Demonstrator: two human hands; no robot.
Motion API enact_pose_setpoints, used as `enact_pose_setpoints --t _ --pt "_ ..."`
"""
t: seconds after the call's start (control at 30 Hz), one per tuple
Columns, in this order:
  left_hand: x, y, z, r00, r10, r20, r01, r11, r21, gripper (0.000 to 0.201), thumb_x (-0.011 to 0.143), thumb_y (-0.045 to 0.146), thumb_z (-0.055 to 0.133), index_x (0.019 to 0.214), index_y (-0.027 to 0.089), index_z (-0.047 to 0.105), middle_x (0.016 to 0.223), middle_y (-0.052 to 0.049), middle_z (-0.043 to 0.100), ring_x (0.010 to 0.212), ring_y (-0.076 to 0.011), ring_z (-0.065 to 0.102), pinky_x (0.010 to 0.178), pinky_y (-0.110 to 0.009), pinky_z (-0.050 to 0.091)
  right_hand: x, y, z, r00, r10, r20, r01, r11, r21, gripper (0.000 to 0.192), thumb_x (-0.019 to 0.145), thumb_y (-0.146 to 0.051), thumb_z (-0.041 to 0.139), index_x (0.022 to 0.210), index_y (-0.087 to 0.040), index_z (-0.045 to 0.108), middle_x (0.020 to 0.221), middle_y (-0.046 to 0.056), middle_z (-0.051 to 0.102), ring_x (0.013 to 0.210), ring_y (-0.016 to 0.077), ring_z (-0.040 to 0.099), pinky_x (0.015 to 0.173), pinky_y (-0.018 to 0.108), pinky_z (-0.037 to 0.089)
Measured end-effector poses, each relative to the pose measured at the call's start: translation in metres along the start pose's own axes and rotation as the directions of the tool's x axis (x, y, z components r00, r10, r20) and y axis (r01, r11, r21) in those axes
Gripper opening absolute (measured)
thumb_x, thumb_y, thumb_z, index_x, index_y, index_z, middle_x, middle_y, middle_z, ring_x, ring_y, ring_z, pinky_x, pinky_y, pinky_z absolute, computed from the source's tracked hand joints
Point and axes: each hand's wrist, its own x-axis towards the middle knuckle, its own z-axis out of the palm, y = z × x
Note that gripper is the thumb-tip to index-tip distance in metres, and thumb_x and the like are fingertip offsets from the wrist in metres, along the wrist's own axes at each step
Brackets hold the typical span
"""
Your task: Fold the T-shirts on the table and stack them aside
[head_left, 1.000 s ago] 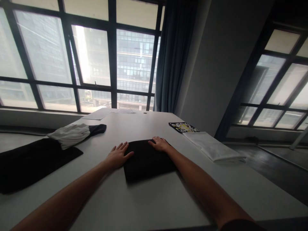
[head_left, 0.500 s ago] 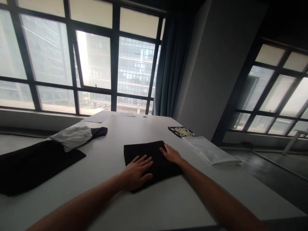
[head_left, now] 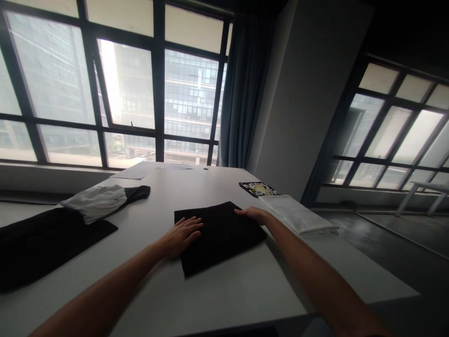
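Note:
A black folded cloth (head_left: 217,238), seemingly a garment, lies flat on the white table (head_left: 168,187) in front of me. My left hand (head_left: 180,235) rests on its left side, palm down with the fingers stretched out. At the right edge, my right hand (head_left: 255,214) has its thumb on top of the fabric and the other fingers curled out of sight around the edge. Just beyond that hand, to the right, is a folded white cloth (head_left: 294,214). Touching its far end is a black piece with white and yellow print (head_left: 259,189).
On the left lie a large black garment (head_left: 42,248) and a crumpled grey-white cloth (head_left: 98,201) with a dark end. White papers (head_left: 131,172) are at the table's far side. Behind stand a window and a blue curtain (head_left: 242,93); another white table (head_left: 417,187) is at the right.
My right hand has shifted from lying flat on the black cloth to holding its right edge. My left hand has slid left toward the cloth's left edge. The view has turned slightly right.

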Motion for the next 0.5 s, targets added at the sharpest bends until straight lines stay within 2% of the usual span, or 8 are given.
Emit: enact_pose_setpoints --t 0.07,0.17,0.3,0.33,0.4,0.47,0.5 --pt "0.001 -0.015 -0.003 0.996 -0.054 -0.069 0.055 0.998 0.017 0.061 0.098 0.060 0.021 0.141 0.028 0.051 0.154 -0.003 0.042 0.146 -0.0248 0.029 0.122 -0.051 0.016 0.007 -0.001 0.002 1.000 -0.022 0.022 0.021 0.999 0.044 0.043 0.081 -0.054 0.069 0.086 -0.011 0.070 0.094 0.014 0.075 0.089 0.0251 0.072 0.083 0.036 0.059" --pt "0.000 -0.033 -0.007 0.980 -0.126 -0.155 0.132 0.991 0.032 0.064 0.098 0.060 0.018 0.136 0.026 0.057 0.151 -0.004 0.047 0.143 -0.0259 0.036 0.121 -0.052 0.021 0.018 -0.004 0.006 0.983 -0.174 -0.063 0.173 0.985 -0.020 0.038 0.077 -0.047 0.075 0.085 -0.010 0.071 0.090 0.014 0.075 0.088 0.0256 0.071 0.086 0.037 0.057" --pt "-0.002 -0.044 -0.010 0.960 -0.186 -0.211 0.193 0.981 0.017 0.068 0.096 0.063 0.018 0.137 0.023 0.056 0.152 -0.007 0.045 0.141 -0.0277 0.039 0.118 -0.050 0.027 0.024 -0.019 -0.002 0.893 -0.418 -0.164 0.417 0.908 -0.044 0.034 0.074 -0.036 0.079 0.098 -0.013 0.070 0.092 0.007 0.075 0.089 0.0213 0.070 0.088 0.032 0.055" --pt "-0.002 -0.045 -0.010 0.957 -0.181 -0.225 0.189 0.982 0.014 0.069 0.096 0.063 0.019 0.137 0.023 0.057 0.152 -0.007 0.045 0.141 -0.0278 0.039 0.118 -0.049 0.029 0.023 -0.027 -0.008 0.851 -0.486 -0.197 0.486 0.872 -0.052 0.034 0.077 -0.037 0.076 0.101 -0.014 0.069 0.091 0.005 0.075 0.086 0.0204 0.070 0.085 0.031 0.055" --pt "-0.003 -0.048 -0.010 0.955 -0.175 -0.239 0.183 0.983 0.015 0.069 0.096 0.064 0.020 0.136 0.023 0.058 0.152 -0.007 0.045 0.141 -0.0283 0.039 0.116 -0.048 0.032 0.018 -0.043 -0.028 0.717 -0.608 -0.342 0.599 0.787 -0.144 0.032 0.082 -0.037 0.069 0.104 -0.015 0.069 0.089 0.004 0.075 0.080 0.0195 0.069 0.078 0.031 0.056" --pt "-0.004 -0.049 -0.008 0.960 -0.189 -0.208 0.197 0.980 0.020 0.068 0.096 0.064 0.019 0.134 0.025 0.060 0.150 -0.007 0.047 0.140 -0.0293 0.040 0.115 -0.050 0.033 0.010 -0.058 -0.057 0.544 -0.656 -0.523 0.608 0.738 -0.294 0.031 0.086 -0.037 0.063 0.106 -0.014 0.068 0.091 0.005 0.075 0.081 0.0200 0.068 0.076 0.030 0.055" --pt "-0.004 -0.049 -0.006 0.964 -0.200 -0.177 0.207 0.978 0.022 0.068 0.095 0.064 0.020 0.134 0.025 0.060 0.150 -0.007 0.048 0.140 -0.0297 0.040 0.115 -0.052 0.033 0.004 -0.062 -0.074 0.483 -0.651 -0.585 0.589 0.737 -0.333 0.033 0.088 -0.037 0.059 0.110 -0.014 0.067 0.096 0.006 0.075 0.087 0.0212 0.068 0.078 0.031 0.054"
